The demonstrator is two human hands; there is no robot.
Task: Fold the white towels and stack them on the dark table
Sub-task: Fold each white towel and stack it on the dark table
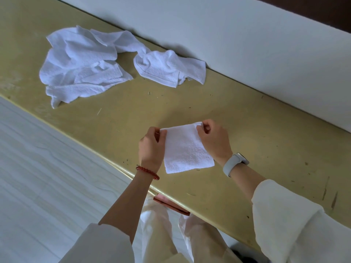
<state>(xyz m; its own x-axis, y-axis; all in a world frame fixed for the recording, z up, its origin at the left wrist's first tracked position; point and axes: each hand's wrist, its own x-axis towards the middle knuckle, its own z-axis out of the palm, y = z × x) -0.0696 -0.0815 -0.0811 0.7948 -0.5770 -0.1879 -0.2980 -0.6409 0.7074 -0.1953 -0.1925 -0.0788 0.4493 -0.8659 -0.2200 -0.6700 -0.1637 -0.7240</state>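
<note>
Both hands, L (150, 147) & R (214, 140), pinch folded towel (187, 149); grip seemingly light.

White towel (187, 149), white crumpled towels (83, 63), olive-yellow table (247, 149) — red bracelet (147, 172), grey watch (235, 164)

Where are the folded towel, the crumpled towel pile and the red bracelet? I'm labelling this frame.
folded towel (187, 149), head view, middle of its face
crumpled towel pile (79, 67), head view, centre
red bracelet (147, 172), head view, beads

One head-worn view – wide-angle, tilted steeply down over the worktop (237, 141), close above the person's forearms – wall beyond.
</note>
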